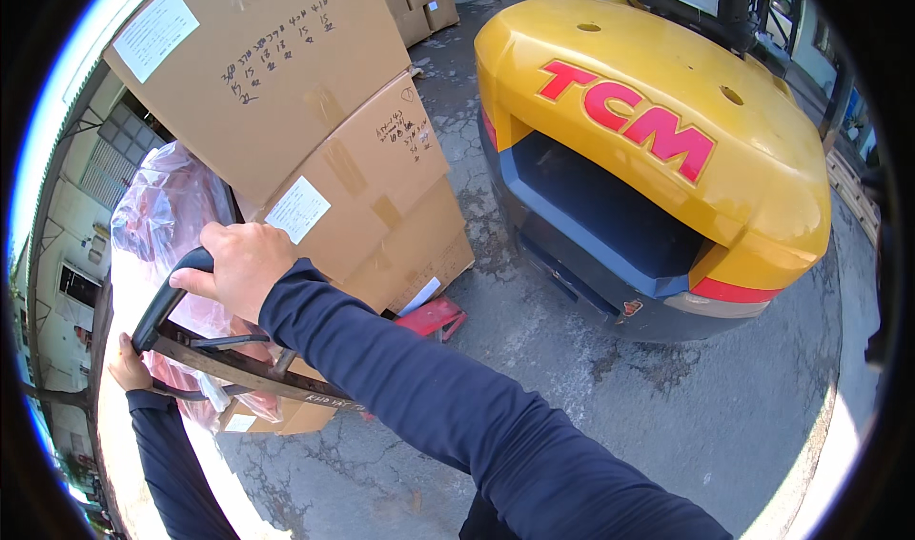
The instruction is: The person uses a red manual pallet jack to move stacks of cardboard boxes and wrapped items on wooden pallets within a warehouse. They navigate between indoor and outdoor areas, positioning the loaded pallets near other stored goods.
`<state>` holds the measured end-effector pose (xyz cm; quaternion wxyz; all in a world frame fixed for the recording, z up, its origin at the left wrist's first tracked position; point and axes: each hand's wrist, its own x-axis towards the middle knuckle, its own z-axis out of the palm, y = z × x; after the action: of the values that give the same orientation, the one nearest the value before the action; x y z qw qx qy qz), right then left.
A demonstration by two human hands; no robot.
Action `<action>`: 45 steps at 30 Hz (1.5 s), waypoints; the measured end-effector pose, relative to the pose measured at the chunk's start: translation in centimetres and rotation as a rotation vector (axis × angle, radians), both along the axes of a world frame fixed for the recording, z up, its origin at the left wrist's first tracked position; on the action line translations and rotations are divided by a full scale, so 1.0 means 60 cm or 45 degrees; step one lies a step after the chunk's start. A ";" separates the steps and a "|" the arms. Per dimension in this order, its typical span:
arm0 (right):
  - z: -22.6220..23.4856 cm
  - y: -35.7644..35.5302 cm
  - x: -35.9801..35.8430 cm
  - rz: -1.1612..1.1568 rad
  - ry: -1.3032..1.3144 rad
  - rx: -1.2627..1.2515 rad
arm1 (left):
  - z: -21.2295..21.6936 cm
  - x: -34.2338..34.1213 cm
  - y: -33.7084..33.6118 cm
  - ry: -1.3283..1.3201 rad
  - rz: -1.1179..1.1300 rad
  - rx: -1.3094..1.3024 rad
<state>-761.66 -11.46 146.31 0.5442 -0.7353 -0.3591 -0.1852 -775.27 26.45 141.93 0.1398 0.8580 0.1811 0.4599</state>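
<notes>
Both hands, right hand [240, 265] and left hand [127, 364], are gripping the pallet-jack handle [172, 302] with closed fingers, steering stacked cartons [315, 140] beside the yellow forklift [658, 130]; next move likely needs clearance from it.

We're outdoors on cracked grey concrete [667, 397], stained and sunlit at the lower right. A yellow forklift [658, 130] fills the upper right, rear end towards us. Stacked cardboard boxes [315, 111] fill the upper left; more boxes [419, 1] sit top centre. A pale building with windows [81, 216] runs along the left edge. Wooden pallets [853, 192] lie at far right.
</notes>
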 end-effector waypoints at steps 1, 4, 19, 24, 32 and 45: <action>0.001 0.011 0.026 -0.071 -0.012 0.044 | -0.002 0.023 0.016 -0.024 -0.068 -0.017; -0.003 0.047 0.080 0.122 -0.007 -0.040 | -0.008 0.089 0.073 0.038 -0.186 -0.030; -0.100 0.145 0.390 0.435 0.226 0.269 | -0.013 0.283 0.105 -0.122 0.004 -0.953; -0.091 0.074 0.455 0.855 0.349 0.176 | 0.029 0.254 0.001 -0.151 0.370 -1.085; -0.144 0.126 0.632 1.046 0.274 0.164 | 0.069 0.312 -0.148 -0.216 0.605 -0.999; -0.163 0.098 0.569 1.029 0.396 0.319 | 0.014 0.332 -0.152 -0.245 0.635 -0.951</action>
<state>-727.53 -5.57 136.51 0.7050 -0.4837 -0.5062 0.1128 -755.34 17.33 142.75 0.3408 0.6325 0.5215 0.4604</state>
